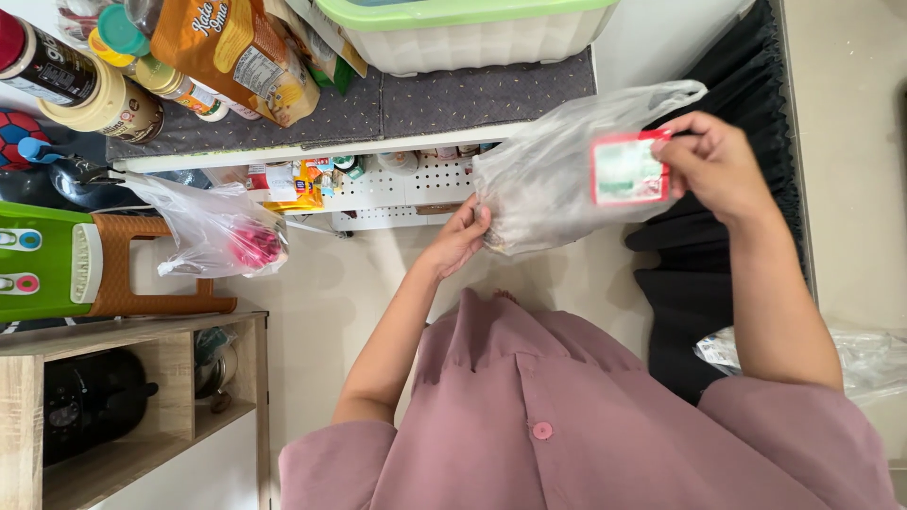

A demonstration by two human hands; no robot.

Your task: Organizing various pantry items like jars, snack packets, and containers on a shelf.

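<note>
Clear plastic bag [548, 179] with red-bordered label [627, 171]: left hand [459, 236] is gripping its bottom, right hand [715, 162] is pinching its labelled side, before a white shelf [397, 184].

A clear plastic bag [548, 184], thin and crumpled, is held up in the air, stretched sideways between the two hands with nothing beneath it to carry it. Its loose mouth flares toward the upper right. A small flat packet [627, 171] with a red border and a pale green-white face shows at the bag's right end. Something dark sits at the lower left end, too blurred to tell.
</note>
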